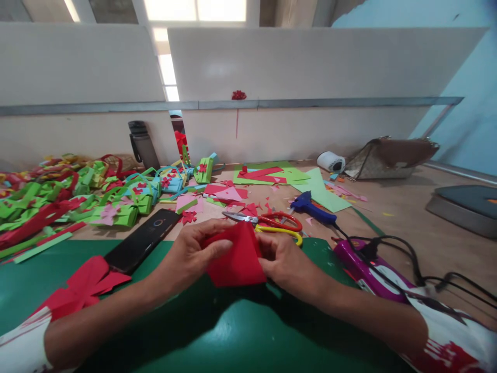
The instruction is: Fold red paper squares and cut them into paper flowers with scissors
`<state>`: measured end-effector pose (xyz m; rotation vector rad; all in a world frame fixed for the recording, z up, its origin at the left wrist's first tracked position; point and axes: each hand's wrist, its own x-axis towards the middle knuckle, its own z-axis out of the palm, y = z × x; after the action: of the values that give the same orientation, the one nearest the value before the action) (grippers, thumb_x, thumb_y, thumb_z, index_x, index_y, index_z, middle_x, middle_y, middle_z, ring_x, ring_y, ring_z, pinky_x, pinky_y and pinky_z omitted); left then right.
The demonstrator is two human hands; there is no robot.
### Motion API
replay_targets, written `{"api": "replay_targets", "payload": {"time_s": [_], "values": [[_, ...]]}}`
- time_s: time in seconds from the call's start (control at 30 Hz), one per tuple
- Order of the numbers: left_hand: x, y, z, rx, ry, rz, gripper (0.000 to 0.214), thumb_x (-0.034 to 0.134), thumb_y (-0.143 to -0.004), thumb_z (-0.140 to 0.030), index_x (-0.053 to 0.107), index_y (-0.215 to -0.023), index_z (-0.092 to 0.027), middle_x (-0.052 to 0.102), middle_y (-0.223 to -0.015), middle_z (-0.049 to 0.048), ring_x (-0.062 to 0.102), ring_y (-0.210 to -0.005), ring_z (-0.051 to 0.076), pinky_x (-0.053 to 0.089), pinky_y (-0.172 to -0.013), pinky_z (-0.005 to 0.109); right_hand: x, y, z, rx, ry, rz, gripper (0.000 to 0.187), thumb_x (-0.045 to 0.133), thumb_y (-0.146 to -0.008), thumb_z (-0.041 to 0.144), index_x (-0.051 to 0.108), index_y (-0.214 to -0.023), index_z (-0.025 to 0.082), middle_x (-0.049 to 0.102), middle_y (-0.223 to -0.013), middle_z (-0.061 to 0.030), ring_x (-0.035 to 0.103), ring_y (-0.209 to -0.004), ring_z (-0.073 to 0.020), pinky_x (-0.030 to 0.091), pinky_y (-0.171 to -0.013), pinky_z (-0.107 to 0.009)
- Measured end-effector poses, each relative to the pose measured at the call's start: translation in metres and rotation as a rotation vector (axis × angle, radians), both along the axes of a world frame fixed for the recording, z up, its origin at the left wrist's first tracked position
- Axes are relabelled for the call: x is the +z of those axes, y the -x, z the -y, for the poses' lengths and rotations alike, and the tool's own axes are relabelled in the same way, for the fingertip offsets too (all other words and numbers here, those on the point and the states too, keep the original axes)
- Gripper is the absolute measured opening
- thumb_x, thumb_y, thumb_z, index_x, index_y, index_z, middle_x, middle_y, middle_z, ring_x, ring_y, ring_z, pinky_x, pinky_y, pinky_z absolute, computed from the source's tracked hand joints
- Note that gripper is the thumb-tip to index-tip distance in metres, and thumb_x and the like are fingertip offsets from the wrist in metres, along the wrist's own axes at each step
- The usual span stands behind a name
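Between my two hands is a folded piece of red paper (238, 259), raised just above the green mat (186, 331). My left hand (202, 248) grips its left side, the thumb lying across the front face. On the right edge, my right hand (277, 259) pinches the paper between thumb and fingers. Just behind the paper lie scissors with red and yellow handles (285, 221), their blades partly open. More red cut-out paper (83, 285) rests beside my left forearm. A black phone (143, 241) lies left of my left hand.
Small green paper bags (120, 212) and colourful strips crowd the left. A blue glue gun (312, 207) and a purple power strip (373, 269) with black cables lie to the right. Behind stand a grey bottle (143, 145), green paper sheets (324, 191) and a brown handbag (392, 158).
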<state>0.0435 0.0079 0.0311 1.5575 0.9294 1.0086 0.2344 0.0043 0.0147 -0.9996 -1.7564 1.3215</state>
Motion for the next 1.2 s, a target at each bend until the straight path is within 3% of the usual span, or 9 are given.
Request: {"api": "replay_targets", "payload": {"time_s": [0.13,0.27,0.43,0.6,0.8,0.9,1.03,1.1,1.2], "values": [[0.002,-0.002,0.003,0.038,-0.227,-0.148,0.027,0.068,-0.073,-0.014,0.067,-0.1,-0.019,0.071,-0.095,0.0017,0.065,-0.083,0.016,0.051,-0.072,0.023,0.007,-0.005,0.0,-0.157,-0.174,0.036,0.023,0.058,-0.072,0.008,0.064,-0.092,0.017,0.067,-0.083,-0.0018,0.062,-0.08,-0.0193,0.048,-0.069,-0.029],[-0.003,0.001,0.001,0.115,-0.403,-0.218,0.027,0.065,-0.078,-0.017,0.063,-0.105,-0.019,0.072,-0.092,0.0052,0.067,-0.079,0.019,0.053,-0.069,0.027,0.001,-0.008,-0.004,-0.291,-0.248,0.058,0.02,0.056,-0.069,0.007,0.062,-0.084,0.018,0.064,-0.078,-0.002,0.058,-0.071,-0.0191,0.046,-0.065,-0.031],[-0.008,0.016,0.003,0.115,-1.215,-0.445,0.016,0.059,-0.08,-0.011,0.066,-0.092,-0.019,0.069,-0.097,0.0101,0.059,-0.094,0.023,0.05,-0.079,0.038,-0.002,-0.009,-0.011,-0.375,-0.206,-0.056,0.013,0.057,-0.071,0.015,0.059,-0.084,0.018,0.068,-0.08,-0.0045,0.063,-0.076,-0.0219,0.05,-0.066,-0.032],[-0.007,0.02,0.016,-0.022,-1.475,-0.567,0.014,0.056,-0.082,-0.008,0.064,-0.091,-0.015,0.067,-0.096,0.0102,0.057,-0.092,0.022,0.05,-0.079,0.038,0.003,-0.009,-0.014,-0.371,-0.124,-0.168,0.017,0.059,-0.075,0.023,0.061,-0.091,0.017,0.073,-0.085,-0.0062,0.067,-0.071,-0.0205,0.052,-0.061,-0.03],[-0.002,0.009,0.015,0.199,-1.136,-0.38,0.015,0.063,-0.077,-0.007,0.065,-0.084,-0.02,0.063,-0.108,0.009,0.054,-0.104,0.023,0.046,-0.09,0.04,0.0,-0.006,-0.011,-0.228,-0.076,-0.213,0.022,0.064,-0.075,0.024,0.064,-0.096,0.018,0.074,-0.091,-0.0061,0.069,-0.08,-0.0226,0.055,-0.07,-0.035],[0.001,0.005,0.013,0.272,-0.7,-0.236,0.022,0.07,-0.074,-0.019,0.066,-0.095,-0.023,0.059,-0.122,0.0079,0.053,-0.113,0.026,0.046,-0.092,0.04,0.002,-0.002,-0.009,-0.172,-0.094,-0.208,0.025,0.065,-0.077,0.027,0.065,-0.101,0.02,0.073,-0.097,-0.0048,0.067,-0.089,-0.023,0.054,-0.077,-0.036],[0.003,-0.001,0.009,0.118,-0.035,0.006,0.043,0.071,-0.073,-0.03,0.06,-0.113,-0.019,0.071,-0.098,0.0078,0.067,-0.085,0.024,0.055,-0.069,0.033,0.005,-0.002,-0.007,-0.097,-0.095,-0.137,0.035,0.065,-0.079,0.04,0.064,-0.109,0.021,0.072,-0.094,-0.0048,0.067,-0.087,-0.0238,0.055,-0.073,-0.035],[0.005,0.001,0.001,0.135,0.054,0.098,0.038,0.071,-0.074,-0.028,0.062,-0.108,-0.015,0.072,-0.085,0.006,0.067,-0.073,0.02,0.054,-0.063,0.029,0.006,-0.004,-0.002,-0.055,-0.093,-0.081,0.037,0.052,-0.088,0.046,0.064,-0.111,0.018,0.073,-0.09,-0.0066,0.067,-0.085,-0.0234,0.053,-0.074,-0.036],[0.012,0.012,-0.017,0.358,-0.099,0.177,0.041,0.075,-0.068,-0.022,0.062,-0.107,-0.016,0.07,-0.077,0.001,0.061,-0.06,0.012,0.05,-0.058,0.021,0.011,-0.004,0.012,0.071,-0.11,0.044,0.04,0.037,-0.097,0.04,0.065,-0.111,0.015,0.072,-0.093,-0.0102,0.066,-0.089,-0.0235,0.049,-0.082,-0.037]]}}
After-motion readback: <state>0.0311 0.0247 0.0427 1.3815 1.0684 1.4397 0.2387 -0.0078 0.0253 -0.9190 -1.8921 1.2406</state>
